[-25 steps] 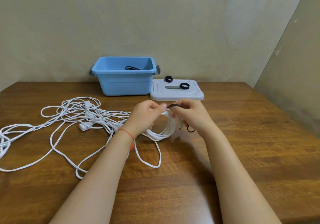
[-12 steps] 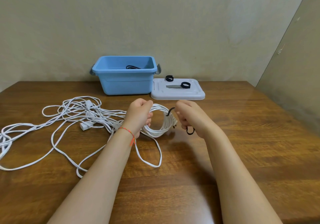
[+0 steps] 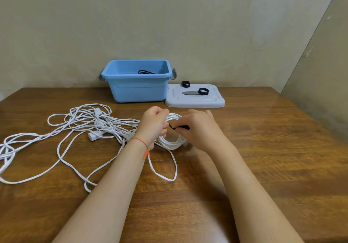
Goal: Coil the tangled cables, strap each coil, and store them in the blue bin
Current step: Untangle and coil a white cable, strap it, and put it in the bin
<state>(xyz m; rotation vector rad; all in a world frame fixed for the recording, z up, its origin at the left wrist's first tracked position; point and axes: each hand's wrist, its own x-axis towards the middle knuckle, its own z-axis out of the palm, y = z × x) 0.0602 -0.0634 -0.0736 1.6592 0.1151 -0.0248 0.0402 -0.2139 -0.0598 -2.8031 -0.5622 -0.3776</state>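
My left hand (image 3: pixel 153 125) grips a coil of white cable (image 3: pixel 172 141) at its upper left, holding it upright just above the wooden table (image 3: pixel 263 148). My right hand (image 3: pixel 197 128) pinches a black strap (image 3: pixel 179 128) across the coil's top right. A loose tail of the same white cable (image 3: pixel 165 175) loops on the table below the coil. More tangled white cable (image 3: pixel 84 122) with plugs lies to the left. The blue bin (image 3: pixel 138 87) stands at the back with a black cable (image 3: pixel 145 72) inside.
The bin's white lid (image 3: pixel 194 101) lies flat to the right of the bin, carrying two rolled black straps (image 3: pixel 203 91). A wall rises behind the table and another at the right. The table's near edge is out of view.
My right hand has moved left to the coil, bringing the black strap over it. My left hand keeps its grip on the coil.
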